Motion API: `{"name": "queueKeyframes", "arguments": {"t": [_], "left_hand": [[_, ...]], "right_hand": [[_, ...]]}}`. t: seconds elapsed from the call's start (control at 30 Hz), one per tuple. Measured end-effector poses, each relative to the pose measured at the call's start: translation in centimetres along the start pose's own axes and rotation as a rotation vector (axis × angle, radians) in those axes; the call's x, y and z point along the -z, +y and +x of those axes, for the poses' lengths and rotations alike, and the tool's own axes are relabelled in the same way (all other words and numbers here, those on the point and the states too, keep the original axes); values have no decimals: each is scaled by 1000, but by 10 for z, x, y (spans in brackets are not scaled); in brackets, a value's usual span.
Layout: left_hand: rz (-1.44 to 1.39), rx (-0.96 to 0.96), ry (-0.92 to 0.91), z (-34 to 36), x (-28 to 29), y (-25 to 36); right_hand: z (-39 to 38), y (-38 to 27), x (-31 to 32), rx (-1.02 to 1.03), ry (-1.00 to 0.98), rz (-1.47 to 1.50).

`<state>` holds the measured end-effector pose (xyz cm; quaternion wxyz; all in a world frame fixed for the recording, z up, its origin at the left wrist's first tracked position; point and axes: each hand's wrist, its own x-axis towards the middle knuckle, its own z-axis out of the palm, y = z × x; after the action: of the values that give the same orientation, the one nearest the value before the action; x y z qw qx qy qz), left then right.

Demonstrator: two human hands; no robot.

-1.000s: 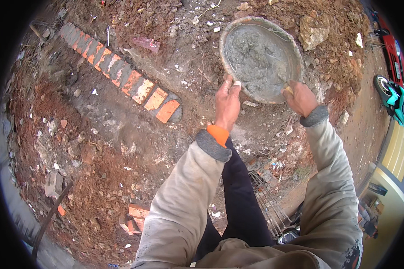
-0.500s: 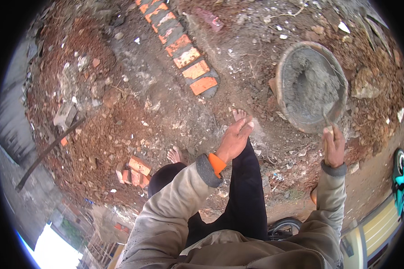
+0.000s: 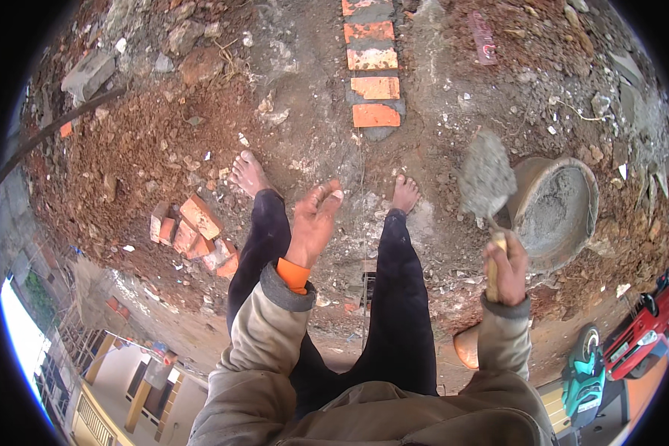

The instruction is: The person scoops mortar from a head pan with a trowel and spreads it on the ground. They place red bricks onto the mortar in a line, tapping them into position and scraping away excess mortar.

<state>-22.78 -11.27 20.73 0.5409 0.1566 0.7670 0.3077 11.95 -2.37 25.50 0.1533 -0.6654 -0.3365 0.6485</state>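
My right hand (image 3: 507,269) is closed around the wooden handle of a trowel (image 3: 492,279). A heap of wet grey mortar (image 3: 487,175) covers the blade, beside a round basin (image 3: 537,178) that holds more mortar. My left hand (image 3: 312,227), with an orange cuff at the wrist, hangs over the ground between my feet, its fingers loosely extended and nothing visible in them. Ahead of it, a row of orange bricks (image 3: 375,88) with grey mortar between them runs away from me. The nearest brick lies on a mortar bed that shows around its end.
Several loose bricks (image 3: 193,227) are piled left of my left foot. A thin string (image 3: 362,167) runs from the brick row toward me. Rubble and a grey block (image 3: 89,74) lie far left. A teal motorbike (image 3: 583,383) and a red vehicle (image 3: 643,334) stand at lower right.
My right hand has lifted the trowel out of the basin, loaded with mortar. My left hand has shifted leftward. The view has turned, so the brick row now points straight ahead.
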Motion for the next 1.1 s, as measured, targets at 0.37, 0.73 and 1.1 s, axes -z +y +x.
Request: {"name": "queueKeyframes", "arguments": {"t": [0.37, 0.73, 1.1], "left_hand": [[-58, -11, -54, -7, 77, 22], [-213, 75, -163, -17, 112, 36], [-358, 62, -134, -25, 122, 50]], "right_hand": [[310, 20, -153, -622, -639, 311], [312, 59, -198, 504, 149, -1321], [354, 59, -201, 646, -63, -1786]]}}
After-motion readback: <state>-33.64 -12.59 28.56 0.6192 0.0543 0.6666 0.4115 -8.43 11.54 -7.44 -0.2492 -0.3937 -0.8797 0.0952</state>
